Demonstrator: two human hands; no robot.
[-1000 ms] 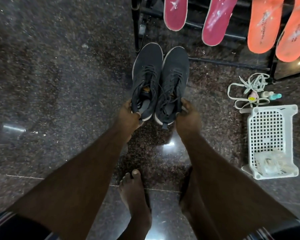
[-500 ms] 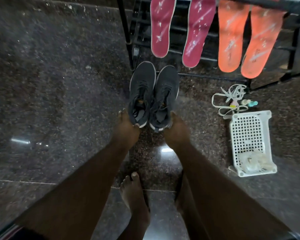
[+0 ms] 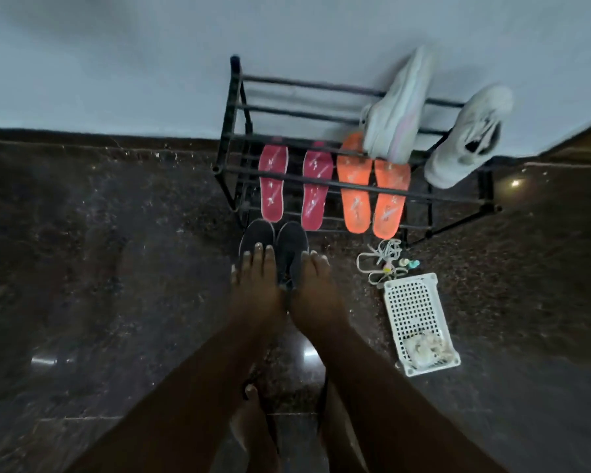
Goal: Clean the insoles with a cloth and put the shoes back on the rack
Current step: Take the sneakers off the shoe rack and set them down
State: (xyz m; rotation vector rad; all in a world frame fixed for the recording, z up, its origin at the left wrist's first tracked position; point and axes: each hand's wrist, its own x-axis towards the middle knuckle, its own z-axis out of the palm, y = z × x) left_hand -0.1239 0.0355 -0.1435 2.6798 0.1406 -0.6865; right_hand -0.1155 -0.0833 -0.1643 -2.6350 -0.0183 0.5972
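While each hand, left hand (image 3: 253, 281) and right hand (image 3: 313, 285), lies with fingers stretched over its dark shoe (image 3: 289, 244), at 6 o'clock of the rack (image 3: 355, 191), I cannot tell whether either grips. A loose hold could drop a shoe or knock the leaning insoles (image 3: 313, 189). Counted: two dark shoes, two white shoes (image 3: 394, 107), two red and two orange insoles, one basket (image 3: 413, 308).

You look steeply down from a single head-worn wide-angle camera, facing a pale wall (image 3: 116, 63) across a dark speckled stone floor (image 3: 82, 268). Your forearms run up from the bottom edge to mid-frame; the black metal tube shoe rack (image 3: 321, 180) stands farther off, above centre. No second view overlaps this one.
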